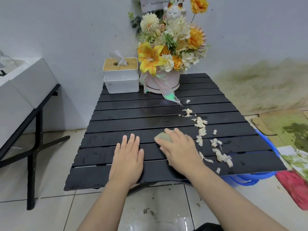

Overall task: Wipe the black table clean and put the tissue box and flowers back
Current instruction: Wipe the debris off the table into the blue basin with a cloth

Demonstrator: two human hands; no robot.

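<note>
Left hand (128, 157) flat on table (133, 114); right hand (180, 151) grips one wad (163, 136), perhaps tissue.

Got my left hand (127, 155) flat, palm down, fingers straight; right hand (180, 149) just beside it, fingers curled over a crumpled wad (164, 136).

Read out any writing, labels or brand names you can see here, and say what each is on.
"Buaya T... Mem...": white card above the flowers; the rest is blurred and cut off.
Smaller line above it on the card: too blurred to read.
Tissue box and the wad under the right hand: no writing seen.
</note>
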